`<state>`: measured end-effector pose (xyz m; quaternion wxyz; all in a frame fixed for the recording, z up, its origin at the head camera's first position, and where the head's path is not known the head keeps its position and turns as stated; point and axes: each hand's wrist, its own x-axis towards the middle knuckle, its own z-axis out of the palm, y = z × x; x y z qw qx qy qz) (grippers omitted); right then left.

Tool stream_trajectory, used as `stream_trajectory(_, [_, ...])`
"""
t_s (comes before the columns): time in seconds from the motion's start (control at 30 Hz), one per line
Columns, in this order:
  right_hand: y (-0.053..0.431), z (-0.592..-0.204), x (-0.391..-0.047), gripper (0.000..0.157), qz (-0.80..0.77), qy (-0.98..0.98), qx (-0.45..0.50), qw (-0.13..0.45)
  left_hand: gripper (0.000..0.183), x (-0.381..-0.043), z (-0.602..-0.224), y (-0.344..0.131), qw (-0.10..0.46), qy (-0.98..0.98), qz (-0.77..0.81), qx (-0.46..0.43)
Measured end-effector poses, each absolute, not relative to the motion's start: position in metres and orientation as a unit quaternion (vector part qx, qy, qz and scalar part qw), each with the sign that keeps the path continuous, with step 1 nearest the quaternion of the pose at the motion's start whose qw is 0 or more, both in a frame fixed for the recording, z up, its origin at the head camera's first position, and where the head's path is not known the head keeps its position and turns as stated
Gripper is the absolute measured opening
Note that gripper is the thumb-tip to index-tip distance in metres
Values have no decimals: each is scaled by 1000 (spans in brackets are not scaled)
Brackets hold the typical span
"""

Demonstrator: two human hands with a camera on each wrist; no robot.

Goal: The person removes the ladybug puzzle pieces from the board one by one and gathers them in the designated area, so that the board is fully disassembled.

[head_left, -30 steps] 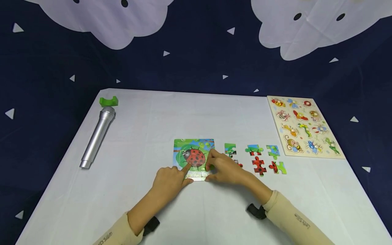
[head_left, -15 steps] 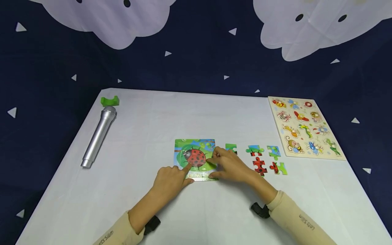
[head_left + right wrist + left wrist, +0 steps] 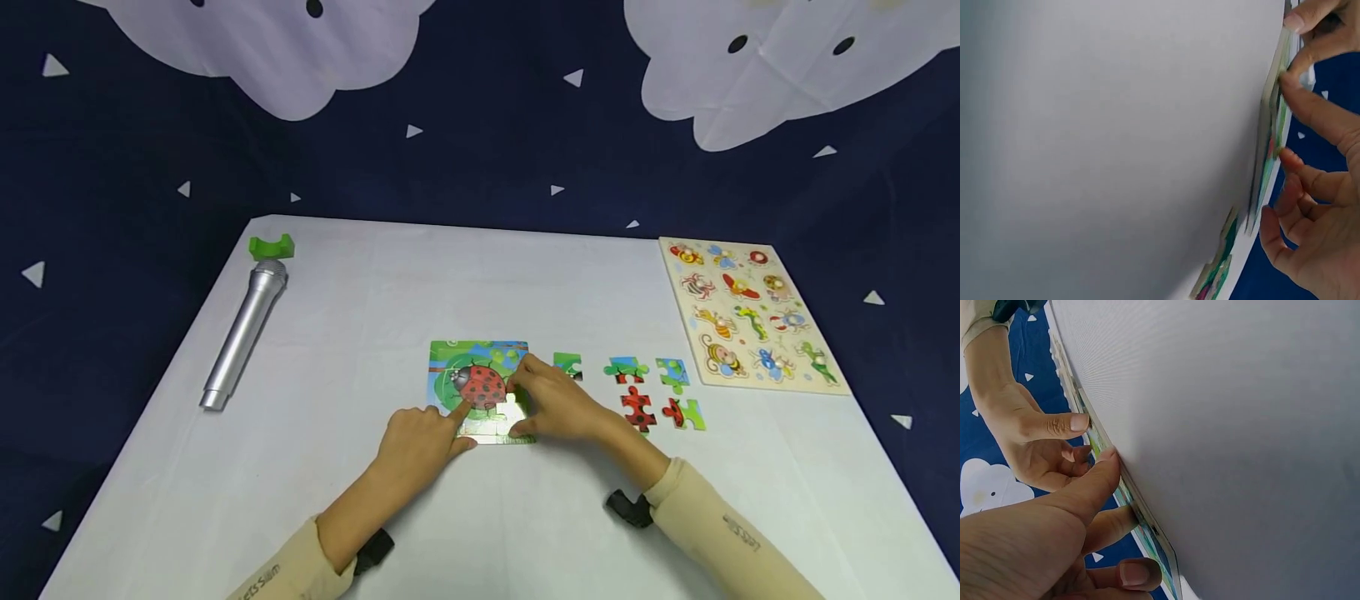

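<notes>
Head view: the ladybird puzzle (image 3: 477,385) lies mid-worktop (image 3: 480,275), left hand (image 3: 420,437) pinning its near edge with a straight forefinger to steady it. Right hand (image 3: 558,404) pinches a piece at the puzzle's right side, beside a bare gap.

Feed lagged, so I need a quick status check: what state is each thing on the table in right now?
ladybug puzzle: flat on table, one gap showing at lower right
left hand: forefinger pressing the puzzle's lower left
right hand: fingers curled at the puzzle's right edge; whether it holds a piece, cannot tell
loose pieces: lying apart, right of puzzle
peg board: flat, filled
silver microphone: lying down
</notes>
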<state>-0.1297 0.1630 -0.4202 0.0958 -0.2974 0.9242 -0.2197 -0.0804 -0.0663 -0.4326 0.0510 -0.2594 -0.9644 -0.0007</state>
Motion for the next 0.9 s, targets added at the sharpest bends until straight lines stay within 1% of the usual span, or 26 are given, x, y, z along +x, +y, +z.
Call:
stream_trajectory(0.2, [161,-420,-118,52,-190,934,-301,31,53,-81,-434,-66,50,-964,-2,-261])
stream_trajectory(0.27, [162,-422,-116,51,-194,937,-291,29,53,-81,-434,-67,51,-964,-3,-263])
stream_trajectory(0.47, [168,-425,-115,49,-217,936,-270,59,53,-82,-434,-67,56,-963,-3,-264])
stream_trajectory(0.77, [170,-423,-111,53,-163,936,-310,19,53,-81,-432,-66,48,-964,-9,-262])
stream_trajectory(0.9, [170,-423,-110,55,-156,934,-320,19,53,-81,-433,-66,49,-965,-10,-259])
